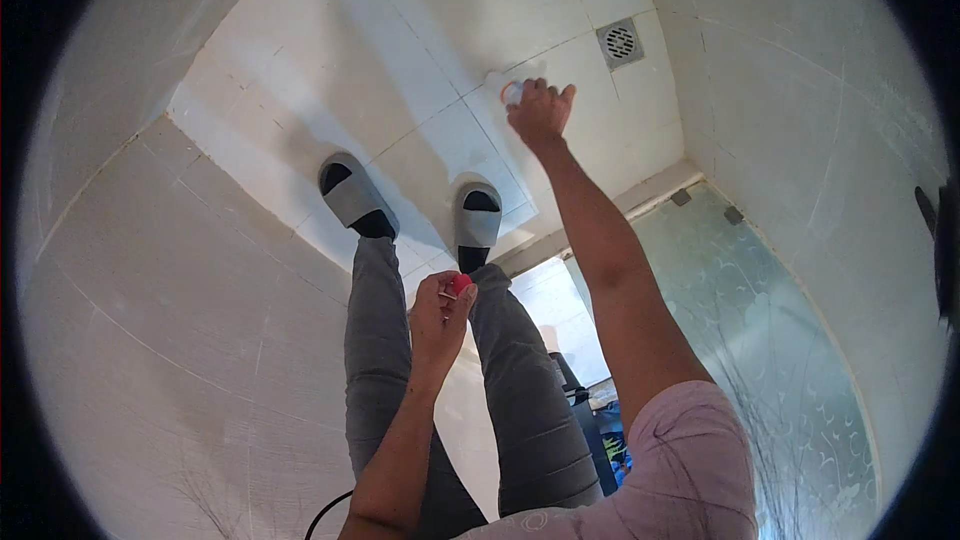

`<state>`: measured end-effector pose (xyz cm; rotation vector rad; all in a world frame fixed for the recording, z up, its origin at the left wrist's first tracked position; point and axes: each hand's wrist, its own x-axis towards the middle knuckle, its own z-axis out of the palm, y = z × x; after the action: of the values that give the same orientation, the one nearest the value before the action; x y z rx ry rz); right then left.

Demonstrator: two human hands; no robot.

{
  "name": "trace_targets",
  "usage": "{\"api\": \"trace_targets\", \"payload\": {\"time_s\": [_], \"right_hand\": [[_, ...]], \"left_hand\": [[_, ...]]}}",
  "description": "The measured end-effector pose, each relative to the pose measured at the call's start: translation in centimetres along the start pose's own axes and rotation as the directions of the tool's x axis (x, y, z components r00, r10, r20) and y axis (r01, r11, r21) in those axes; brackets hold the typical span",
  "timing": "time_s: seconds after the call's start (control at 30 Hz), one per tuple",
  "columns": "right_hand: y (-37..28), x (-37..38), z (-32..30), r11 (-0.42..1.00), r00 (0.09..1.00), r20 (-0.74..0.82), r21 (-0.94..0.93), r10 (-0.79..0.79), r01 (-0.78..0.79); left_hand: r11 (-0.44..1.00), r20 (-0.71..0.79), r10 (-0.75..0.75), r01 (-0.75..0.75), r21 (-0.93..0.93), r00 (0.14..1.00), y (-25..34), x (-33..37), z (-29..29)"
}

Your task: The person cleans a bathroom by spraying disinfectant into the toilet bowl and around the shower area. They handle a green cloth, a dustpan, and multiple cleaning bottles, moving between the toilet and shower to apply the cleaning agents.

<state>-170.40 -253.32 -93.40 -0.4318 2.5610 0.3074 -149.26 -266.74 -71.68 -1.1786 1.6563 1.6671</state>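
In front of my knees, my left hand (434,308) is closed, pinching a small red cap (461,285) between its fingertips. My right arm stretches far forward over the tiled floor (420,70). At its end, my right hand (541,112) grips a pale, see-through container with an orange ring (511,92), mostly hidden behind the fingers; its exact kind is unclear. Beside that container is a whitish patch (493,83), and I cannot tell whether it is liquid on the floor or part of the container.
A square metal floor drain (621,43) lies beyond my right hand. My feet wear grey slippers (352,195) on the tiles. Tiled walls rise at left and right. A raised sill (650,188) and a patterned glass panel (720,270) stand to the right. Dark and blue items (612,440) sit behind my right leg.
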Motion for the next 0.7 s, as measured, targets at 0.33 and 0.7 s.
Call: {"api": "trace_targets", "payload": {"time_s": [0.33,0.7], "right_hand": [[9.9,5.2,-0.2,0.970,0.959,-0.197,-0.089,0.205,-0.226],[3.0,-3.4,-2.1,0.945,0.989,-0.017,0.300,0.145,-0.133]], "left_hand": [[0.999,-0.007,0.019,-0.019,0.035,1.000,0.7,-0.5,0.5],[0.979,-0.156,-0.012,-0.019,-0.201,0.988,2.1,-4.1,0.8]]}}
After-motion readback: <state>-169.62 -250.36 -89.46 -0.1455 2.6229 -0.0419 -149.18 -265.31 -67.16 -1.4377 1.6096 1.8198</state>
